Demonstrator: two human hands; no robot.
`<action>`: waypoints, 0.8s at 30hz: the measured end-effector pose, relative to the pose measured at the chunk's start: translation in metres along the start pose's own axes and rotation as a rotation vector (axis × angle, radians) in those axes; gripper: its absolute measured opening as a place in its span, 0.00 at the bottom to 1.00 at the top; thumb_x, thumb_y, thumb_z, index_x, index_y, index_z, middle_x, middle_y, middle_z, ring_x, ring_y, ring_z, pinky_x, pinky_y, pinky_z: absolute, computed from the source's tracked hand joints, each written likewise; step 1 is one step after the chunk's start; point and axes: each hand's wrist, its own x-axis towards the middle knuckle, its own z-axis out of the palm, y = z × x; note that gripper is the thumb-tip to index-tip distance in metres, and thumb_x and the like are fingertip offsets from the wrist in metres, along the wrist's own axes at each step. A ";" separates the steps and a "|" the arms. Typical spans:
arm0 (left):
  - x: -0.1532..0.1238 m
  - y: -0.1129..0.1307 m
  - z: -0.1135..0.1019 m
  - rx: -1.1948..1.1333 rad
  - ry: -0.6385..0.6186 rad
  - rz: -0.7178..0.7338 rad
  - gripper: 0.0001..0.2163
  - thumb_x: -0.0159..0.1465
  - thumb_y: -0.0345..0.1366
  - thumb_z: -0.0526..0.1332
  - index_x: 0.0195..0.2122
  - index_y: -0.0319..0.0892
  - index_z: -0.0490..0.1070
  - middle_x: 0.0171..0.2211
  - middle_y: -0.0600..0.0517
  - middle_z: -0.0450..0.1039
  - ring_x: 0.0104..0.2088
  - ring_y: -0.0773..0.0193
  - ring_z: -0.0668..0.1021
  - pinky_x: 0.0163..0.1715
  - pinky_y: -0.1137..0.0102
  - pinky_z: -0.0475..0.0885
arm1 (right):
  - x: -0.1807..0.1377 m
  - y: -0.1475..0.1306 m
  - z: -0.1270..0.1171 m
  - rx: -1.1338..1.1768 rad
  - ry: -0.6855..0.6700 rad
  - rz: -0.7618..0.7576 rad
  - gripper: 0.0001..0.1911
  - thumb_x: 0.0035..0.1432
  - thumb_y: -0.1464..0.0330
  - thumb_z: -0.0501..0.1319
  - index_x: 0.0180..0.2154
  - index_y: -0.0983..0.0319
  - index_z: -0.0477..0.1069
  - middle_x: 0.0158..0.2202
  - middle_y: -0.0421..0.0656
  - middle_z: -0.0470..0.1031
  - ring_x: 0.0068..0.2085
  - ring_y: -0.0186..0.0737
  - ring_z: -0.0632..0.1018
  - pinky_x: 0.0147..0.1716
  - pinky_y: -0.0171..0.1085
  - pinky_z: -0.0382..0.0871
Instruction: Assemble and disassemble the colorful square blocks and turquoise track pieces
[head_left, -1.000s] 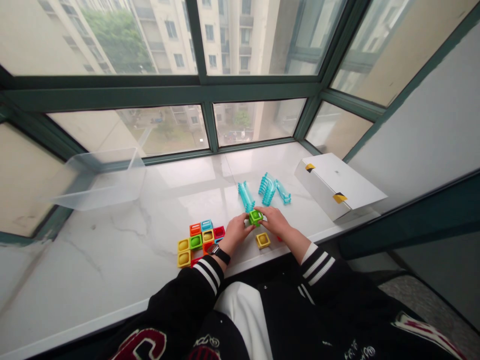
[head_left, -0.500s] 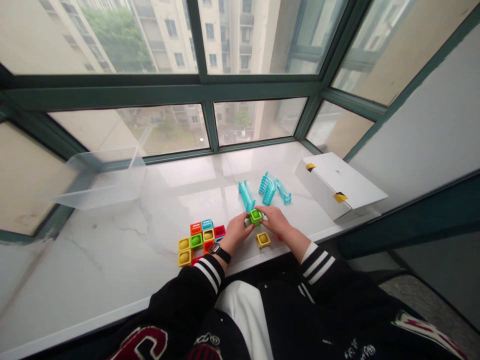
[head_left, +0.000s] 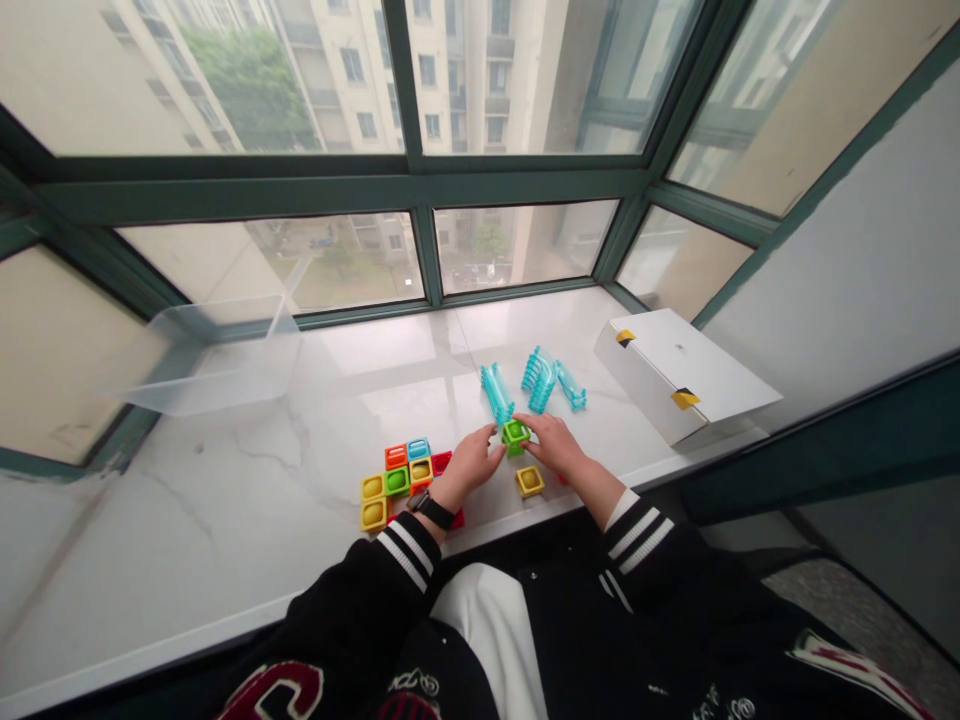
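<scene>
A small green cube block (head_left: 514, 436) stands on the white marble sill (head_left: 225, 500). My left hand (head_left: 469, 466) pinches it from the left and my right hand (head_left: 555, 447) pinches it from the right, fingers closed on it. A yellow square block (head_left: 529, 481) lies just below the cube, between my wrists. To the left lies a flat cluster of coloured square blocks (head_left: 401, 480), touching my left wrist. Behind the cube lie a straight clear blue track piece (head_left: 495, 392) and curved blue track pieces (head_left: 547, 380).
A white cardboard box (head_left: 679, 385) lies at the right on the sill. A clear plastic bin (head_left: 217, 355) stands at the back left by the window. Green window frames (head_left: 427, 255) border the sill behind. My dark jacket sleeves fill the foreground.
My hands and the green cube have barely moved; the view has shifted slightly. My left fingers have stretched a little flatter against the cube.
</scene>
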 end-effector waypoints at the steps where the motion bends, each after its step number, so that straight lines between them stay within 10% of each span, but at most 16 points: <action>1: -0.004 0.001 -0.011 -0.014 0.026 0.000 0.22 0.70 0.41 0.62 0.64 0.43 0.69 0.59 0.42 0.78 0.49 0.54 0.83 0.53 0.60 0.77 | 0.000 0.000 0.000 -0.004 -0.004 0.000 0.32 0.62 0.68 0.71 0.66 0.54 0.70 0.59 0.48 0.80 0.55 0.52 0.79 0.57 0.47 0.70; 10: -0.085 -0.044 -0.110 -0.013 0.356 -0.100 0.19 0.71 0.46 0.58 0.59 0.46 0.72 0.52 0.48 0.82 0.50 0.55 0.83 0.55 0.56 0.77 | -0.002 -0.002 -0.001 -0.009 -0.027 0.023 0.31 0.64 0.68 0.70 0.67 0.55 0.70 0.57 0.48 0.81 0.55 0.53 0.79 0.57 0.46 0.68; 24: -0.149 -0.084 -0.111 0.064 0.536 -0.194 0.17 0.70 0.48 0.58 0.54 0.46 0.75 0.54 0.46 0.80 0.56 0.50 0.79 0.61 0.52 0.73 | -0.003 0.001 0.005 -0.032 -0.031 -0.008 0.34 0.64 0.69 0.68 0.70 0.57 0.65 0.61 0.51 0.78 0.60 0.55 0.75 0.61 0.49 0.66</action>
